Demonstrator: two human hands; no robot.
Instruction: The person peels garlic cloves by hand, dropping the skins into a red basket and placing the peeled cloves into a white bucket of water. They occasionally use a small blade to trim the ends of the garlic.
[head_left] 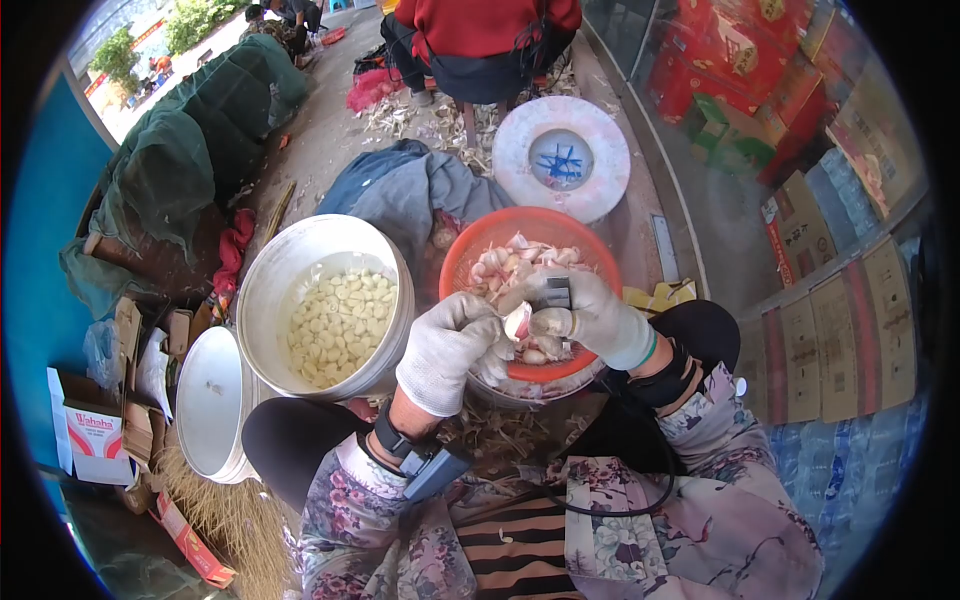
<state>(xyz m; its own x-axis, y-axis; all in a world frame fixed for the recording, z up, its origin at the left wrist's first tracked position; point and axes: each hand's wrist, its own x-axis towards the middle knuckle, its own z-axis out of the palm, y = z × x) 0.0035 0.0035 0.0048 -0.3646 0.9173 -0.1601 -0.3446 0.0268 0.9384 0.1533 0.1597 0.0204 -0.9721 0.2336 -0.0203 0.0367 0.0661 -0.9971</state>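
Observation:
My left hand, in a white knit glove, pinches a garlic clove with pinkish skin and a pale bare side. My right hand, also gloved, closes its fingertips on the clove's other side. A small grey metal piece sits at the right index finger. Both hands are over an orange basket of unpeeled garlic cloves. Left of them, a white bucket holds peeled garlic cloves in water.
An empty-looking white bucket tilts at left, beside a straw broom. A round white lid and grey cloth lie ahead. Beyond sits a person in red amid garlic skins. Cartons stand behind glass at right.

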